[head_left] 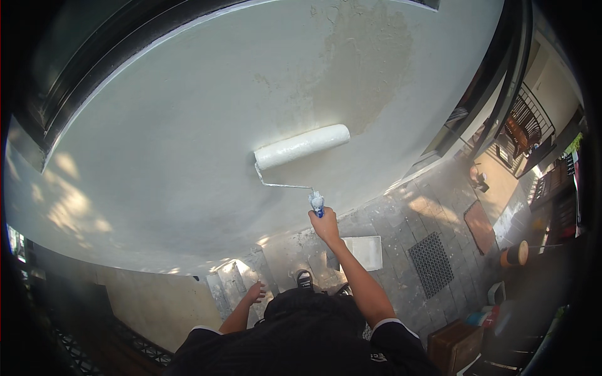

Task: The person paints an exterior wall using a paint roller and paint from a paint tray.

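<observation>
A paint roller [302, 146] with a white, paint-covered sleeve rests against the wall [188, 138]. Its wire frame runs down to a blue handle smeared with white paint. Around that handle my right hand [325, 226] is closed, the arm stretched forward. My left hand [254, 292] hangs low beside my body, holding nothing, its fingers apart. Most of the wall is pale grey-white; a darker, beige patch [367, 69] shows above and to the right of the roller. Below my right hand a white paint tray [365, 253] sits on the floor, partly hidden by my forearm.
Grey paving [395, 219] runs along the wall's foot. On the right lie a dark perforated mat [431, 264] and a reddish-brown mat [479, 227]. A brown box [454, 346] stands at the lower right. Dark-framed openings border the wall at upper left and right.
</observation>
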`<state>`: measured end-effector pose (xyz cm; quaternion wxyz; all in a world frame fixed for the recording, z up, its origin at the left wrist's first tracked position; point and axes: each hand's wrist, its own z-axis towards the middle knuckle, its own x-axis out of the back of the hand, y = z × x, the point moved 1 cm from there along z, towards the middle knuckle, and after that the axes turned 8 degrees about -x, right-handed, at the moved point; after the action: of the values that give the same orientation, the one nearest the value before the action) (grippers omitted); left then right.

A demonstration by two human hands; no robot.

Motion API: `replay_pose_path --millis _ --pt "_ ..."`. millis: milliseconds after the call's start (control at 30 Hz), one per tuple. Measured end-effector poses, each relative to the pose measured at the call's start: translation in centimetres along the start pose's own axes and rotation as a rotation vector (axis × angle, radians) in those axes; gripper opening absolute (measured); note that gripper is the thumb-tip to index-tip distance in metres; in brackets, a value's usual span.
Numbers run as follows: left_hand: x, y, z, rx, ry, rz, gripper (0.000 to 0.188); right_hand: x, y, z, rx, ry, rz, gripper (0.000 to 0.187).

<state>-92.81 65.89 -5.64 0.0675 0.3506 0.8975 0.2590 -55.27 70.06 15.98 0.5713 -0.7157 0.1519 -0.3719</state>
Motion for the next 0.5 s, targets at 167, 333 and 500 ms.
replay_pose_path --millis 167,333,500 --pt "0.7 0.0 0.5 -0.056 -0.007 -0.012 0.061 0.6 1.1 -0.2 0.007 -0.041 -0.053 0.029" --pt "0.1 0.5 0.6 -0.065 -0.018 -0.027 0.058 2.8 -5.7 1.6 0.027 -0.019 -0.066 0.03" --pt "-0.3 1.2 0.3 -0.06 -0.017 -0.017 0.055 5.7 -16.6 2.5 0.097 -0.052 -0.016 0.029"
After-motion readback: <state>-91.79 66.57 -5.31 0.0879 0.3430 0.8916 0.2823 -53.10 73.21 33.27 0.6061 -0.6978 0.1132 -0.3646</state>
